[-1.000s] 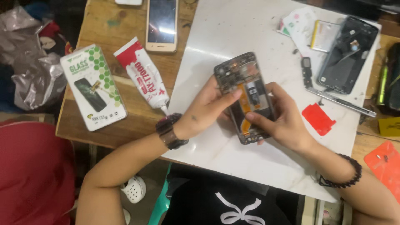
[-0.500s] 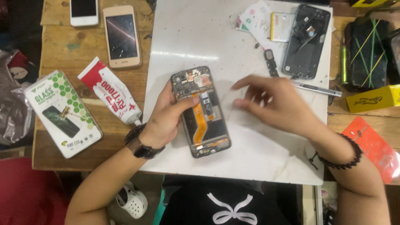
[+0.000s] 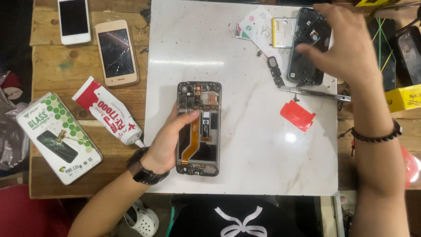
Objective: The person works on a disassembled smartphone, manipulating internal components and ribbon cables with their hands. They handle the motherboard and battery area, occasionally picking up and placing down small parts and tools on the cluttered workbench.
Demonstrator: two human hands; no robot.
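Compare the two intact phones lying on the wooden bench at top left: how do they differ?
The white phone has a plain, unmarked dark screen; the gold phone has a visibly cracked one. The white phone lies nearer the bench's far edge, partly cut off by the frame; the gold phone shows whole. Both lie face up, untouched by either hand.

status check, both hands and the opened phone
Left hand steadying opened phone flat on white slab. Right hand over black back cover, top right. Tweezers and red tab between the two.
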